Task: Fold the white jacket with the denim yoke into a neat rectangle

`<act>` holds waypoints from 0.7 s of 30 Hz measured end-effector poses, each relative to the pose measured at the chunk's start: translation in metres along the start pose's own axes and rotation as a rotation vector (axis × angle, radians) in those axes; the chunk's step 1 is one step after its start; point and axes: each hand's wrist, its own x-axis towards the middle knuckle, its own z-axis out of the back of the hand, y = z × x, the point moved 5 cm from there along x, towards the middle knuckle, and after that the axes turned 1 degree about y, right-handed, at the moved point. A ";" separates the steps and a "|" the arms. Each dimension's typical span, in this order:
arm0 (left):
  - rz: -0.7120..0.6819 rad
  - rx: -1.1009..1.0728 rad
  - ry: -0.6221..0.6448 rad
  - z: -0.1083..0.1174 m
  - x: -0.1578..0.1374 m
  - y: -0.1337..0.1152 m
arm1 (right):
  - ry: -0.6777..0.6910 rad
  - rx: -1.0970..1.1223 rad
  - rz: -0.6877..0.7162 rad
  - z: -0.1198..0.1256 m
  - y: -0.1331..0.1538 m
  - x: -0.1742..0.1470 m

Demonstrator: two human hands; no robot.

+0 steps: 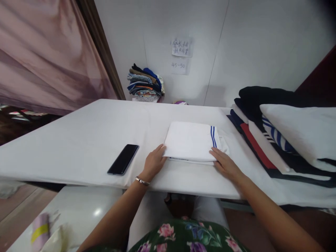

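Note:
A folded white garment (187, 140) lies flat on the white-covered table in front of me. Two blue stripes run down its right side, and a bit of loose white cloth sticks out beyond them. My left hand (154, 161) grips its lower left corner, fingers close together at the edge. At the lower right corner, my right hand (225, 163) has its fingers on top of the cloth and the thumb by the front edge, closed on it. Whether the garment is a shirt cannot be made out in this folded state.
A black phone (123, 159) lies left of my left hand. A tall pile of folded clothes (283, 140) stands on the right. Behind the table's far edge is another clothes stack (145, 82). Handwritten papers (181, 47) hang on the wall; a pink curtain (52, 52) hangs left.

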 end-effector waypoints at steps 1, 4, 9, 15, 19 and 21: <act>0.007 0.047 0.006 -0.001 0.000 -0.002 | -0.002 0.000 0.000 -0.002 0.000 -0.001; 0.011 0.120 0.028 -0.005 0.001 -0.006 | -0.006 -0.014 0.004 -0.008 -0.001 -0.004; 0.020 0.107 0.028 -0.009 0.004 -0.006 | -0.008 -0.018 -0.005 -0.015 0.000 -0.007; 0.027 -0.231 0.039 -0.005 0.006 0.011 | 0.012 0.039 -0.078 -0.013 0.004 -0.007; 0.157 -0.680 0.122 -0.008 0.006 0.034 | 0.082 0.103 -0.215 -0.008 0.009 -0.008; 0.252 -0.787 0.126 -0.008 0.012 0.043 | 0.112 0.146 -0.275 -0.002 0.015 -0.003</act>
